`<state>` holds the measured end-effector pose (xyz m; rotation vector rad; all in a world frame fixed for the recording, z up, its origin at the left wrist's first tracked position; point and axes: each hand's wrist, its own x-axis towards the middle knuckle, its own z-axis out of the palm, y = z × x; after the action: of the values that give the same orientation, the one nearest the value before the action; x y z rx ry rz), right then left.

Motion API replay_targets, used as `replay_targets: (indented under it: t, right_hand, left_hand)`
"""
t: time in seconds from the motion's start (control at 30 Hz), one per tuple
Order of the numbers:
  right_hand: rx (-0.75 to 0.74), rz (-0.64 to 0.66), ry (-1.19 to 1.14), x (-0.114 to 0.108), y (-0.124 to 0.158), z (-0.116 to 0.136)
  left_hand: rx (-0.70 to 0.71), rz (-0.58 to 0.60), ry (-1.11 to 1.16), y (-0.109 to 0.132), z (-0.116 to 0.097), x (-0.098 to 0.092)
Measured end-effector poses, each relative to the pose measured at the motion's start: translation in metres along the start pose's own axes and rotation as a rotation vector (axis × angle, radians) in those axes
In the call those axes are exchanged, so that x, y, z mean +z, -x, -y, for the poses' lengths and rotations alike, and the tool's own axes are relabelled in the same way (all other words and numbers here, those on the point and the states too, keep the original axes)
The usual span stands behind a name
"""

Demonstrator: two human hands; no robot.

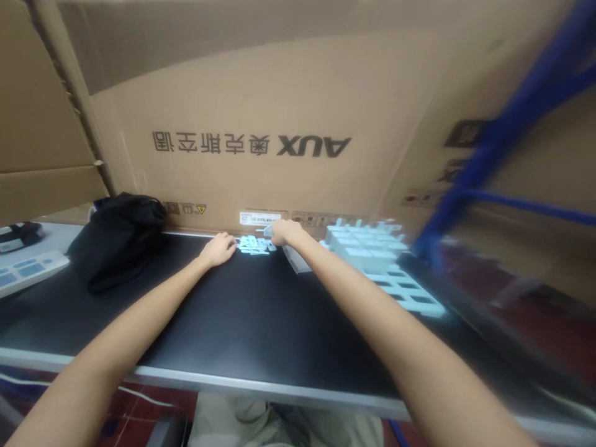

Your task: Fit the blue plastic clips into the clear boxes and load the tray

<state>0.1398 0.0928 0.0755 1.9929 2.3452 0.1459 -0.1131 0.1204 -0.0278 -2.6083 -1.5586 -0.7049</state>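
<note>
Small light-blue plastic pieces (255, 246) lie in a loose pile near the back edge of the black table. My left hand (220, 249) rests on the tabletop at the pile's left side, palm down, fingers spread and touching or almost touching the nearest pieces. Above the pile's right end, my right hand (285, 232) is closed, with a small light-blue plastic piece (267, 230) sticking out from its fingers. Motion blur hides the piece's exact shape. Partly behind my right forearm is a flat whitish object (297, 261).
Light-blue blocks (367, 245) and a slotted light-blue frame (414, 299) stand at right. A black cloth bag (118, 239) and a white panel with blue patches (32, 272) lie left. A large cardboard box (242, 81) walls the back; a blue metal post (488, 149) rises at right.
</note>
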Motion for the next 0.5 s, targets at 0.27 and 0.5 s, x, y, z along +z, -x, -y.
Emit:
replay_targets:
  t: [0.27,0.5]
  right_hand:
    - [0.002,0.092,0.042,-0.008,-0.012,0.015]
    - [-0.074,0.000,0.096,-0.014,-0.008,0.025]
  left_hand:
    - [0.026,-0.076,0.148,-0.004,0.004,0.007]
    - [0.046,-0.151,0.285,-0.006,0.011,0.012]
